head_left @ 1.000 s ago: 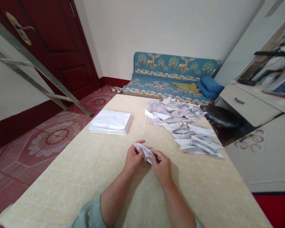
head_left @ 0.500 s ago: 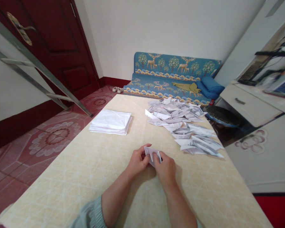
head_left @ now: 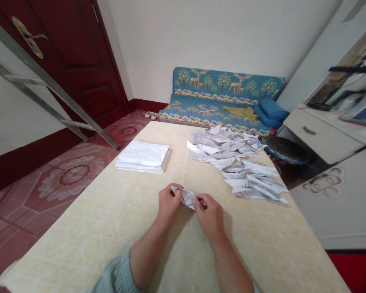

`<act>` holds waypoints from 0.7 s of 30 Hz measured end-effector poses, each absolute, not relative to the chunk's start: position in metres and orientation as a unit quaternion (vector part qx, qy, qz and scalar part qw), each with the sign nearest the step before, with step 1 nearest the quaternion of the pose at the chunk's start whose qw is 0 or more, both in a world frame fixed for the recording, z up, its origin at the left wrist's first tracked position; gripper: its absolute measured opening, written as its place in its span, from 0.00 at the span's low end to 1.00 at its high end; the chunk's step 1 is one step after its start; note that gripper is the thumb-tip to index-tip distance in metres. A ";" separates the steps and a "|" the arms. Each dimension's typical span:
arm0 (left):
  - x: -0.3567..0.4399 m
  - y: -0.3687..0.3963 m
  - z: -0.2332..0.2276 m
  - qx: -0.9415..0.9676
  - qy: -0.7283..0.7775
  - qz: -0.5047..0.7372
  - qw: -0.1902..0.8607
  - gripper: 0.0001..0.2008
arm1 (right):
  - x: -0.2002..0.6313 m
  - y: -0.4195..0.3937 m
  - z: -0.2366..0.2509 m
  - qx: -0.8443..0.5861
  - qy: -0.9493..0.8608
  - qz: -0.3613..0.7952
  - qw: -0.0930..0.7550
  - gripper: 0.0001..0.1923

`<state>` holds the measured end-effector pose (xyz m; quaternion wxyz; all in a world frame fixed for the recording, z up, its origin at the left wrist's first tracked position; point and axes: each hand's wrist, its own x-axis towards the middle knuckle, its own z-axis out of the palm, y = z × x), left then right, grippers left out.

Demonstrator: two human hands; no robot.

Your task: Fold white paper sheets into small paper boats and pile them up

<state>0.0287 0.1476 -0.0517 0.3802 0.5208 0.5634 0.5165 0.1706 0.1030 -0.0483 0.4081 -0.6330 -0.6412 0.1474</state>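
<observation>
Both hands pinch one small folded paper (head_left: 186, 196) just above the table (head_left: 110, 228), near its middle and toward the near edge; the left hand (head_left: 168, 202) grips the paper's left end with thumb and fingers pressed together on it, the right hand (head_left: 211, 213) nips the right end the same way; half a second ago the piece stood bunched and upright between the hands, and now it lies drawn out longer and flatter, tilted down to the right, so the fold looks to me part-way opened or pulled into shape; the stack (head_left: 142, 156) of flat sheets sits by the left edge; the pile (head_left: 236, 165) of folded pieces spreads along the right edge.
</observation>
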 end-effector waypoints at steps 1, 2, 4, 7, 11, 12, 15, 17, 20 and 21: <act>0.027 0.148 -0.050 0.514 0.554 0.522 0.396 0.08 | 0.171 0.103 -0.049 -0.626 -0.639 0.157 0.418 0.11; 0.027 0.149 -0.048 0.510 0.533 0.525 0.424 0.07 | 0.171 0.104 -0.050 -0.624 -0.632 0.171 0.427 0.13; 0.026 0.148 -0.043 0.505 0.465 0.518 0.510 0.09 | 0.173 0.104 -0.052 -0.629 -0.602 0.209 0.445 0.14; 0.027 0.146 -0.038 0.491 0.339 0.489 0.636 0.17 | 0.175 0.106 -0.054 -0.629 -0.554 0.264 0.476 0.15; 0.027 0.144 -0.038 0.488 0.282 0.448 0.694 0.22 | 0.176 0.106 -0.052 -0.598 -0.521 0.358 0.492 0.14; 0.027 0.144 -0.038 0.488 0.285 0.442 0.696 0.22 | 0.175 0.106 -0.050 -0.590 -0.518 0.379 0.490 0.13; 0.027 0.144 -0.039 0.486 0.301 0.437 0.694 0.18 | 0.173 0.105 -0.046 -0.572 -0.522 0.412 0.480 0.13; 0.028 0.145 -0.041 0.479 0.318 0.444 0.687 0.14 | 0.172 0.104 -0.043 -0.568 -0.515 0.426 0.481 0.14; 0.029 0.147 -0.043 0.449 0.365 0.481 0.659 0.12 | 0.170 0.103 -0.042 -0.556 -0.475 0.464 0.499 0.17; 0.030 0.147 -0.045 0.438 0.382 0.496 0.645 0.13 | 0.169 0.103 -0.042 -0.551 -0.466 0.477 0.502 0.17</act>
